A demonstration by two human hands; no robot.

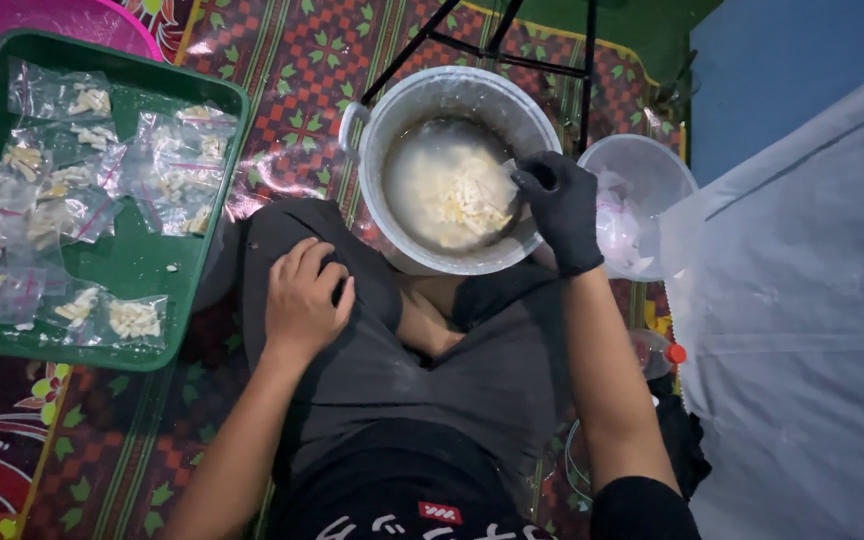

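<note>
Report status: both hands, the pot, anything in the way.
Left hand bare, resting on knee. Right hand black-gloved, reaching into round metal pot of pale strips in cloudy liquid. Nothing in the way.

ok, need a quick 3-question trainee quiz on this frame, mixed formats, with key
1. True or false: the right hand wears a black glove.
2. Where does the bare left hand rest? A) on the person's knee B) in the green tray C) on the pot rim
3. Fill in: the filled clear bags lie in the ____ tray.

Key: 1 true. 2 A. 3 green. The gloved hand reaches into the metal pot of pale pieces in cloudy liquid.
</note>
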